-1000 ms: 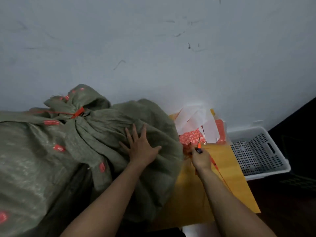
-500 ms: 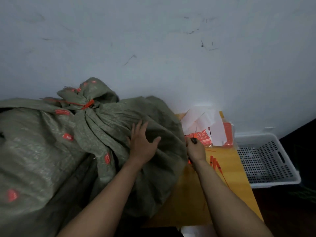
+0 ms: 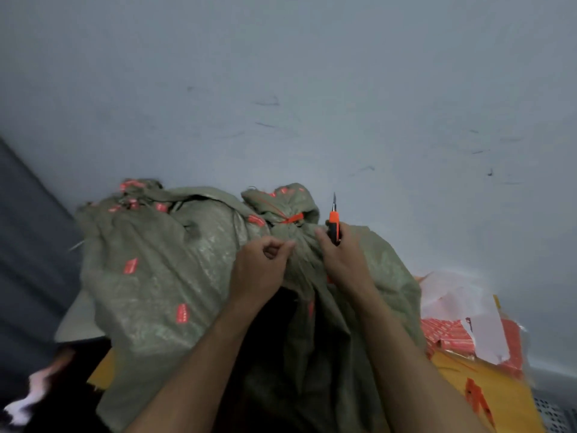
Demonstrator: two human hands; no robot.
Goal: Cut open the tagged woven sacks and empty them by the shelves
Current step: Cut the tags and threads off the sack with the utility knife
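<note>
Two hands meet at the tied neck of the sack [image 3: 187,276] in front of you. Your left hand [image 3: 265,267] is curled, with thumb and forefinger pinching the gathered cloth just below the neck. Your right hand [image 3: 342,260] is wrapped round the orange handle of a knife [image 3: 333,228]. You hold it upright, its thin blade pointing up and away from you. The forefinger of that hand reaches out to touch the bunched cloth.

Just above and between your hands, an orange tie [image 3: 292,219] cinches the neck, and the cloth puffs out in a loose bunch above it. The blade stands just to the right of the tie and does not touch it.

You have the olive-green woven sack, dotted with small orange labels, lying on a yellow table [image 3: 452,370] against the wall [image 3: 281,89]. Its bulk spreads to your left and down between your forearms. A second sack [image 3: 137,195] of the same cloth lies behind it on the left, with its own bunched neck at the far corner.

To your right, just beside the sack, red packets [image 3: 446,335] and white paper slips [image 3: 462,307] are heaped on the table. A few orange strips [image 3: 477,398] lie nearer you. The corner of a white basket [image 3: 554,415] shows at the lower right edge.
</note>
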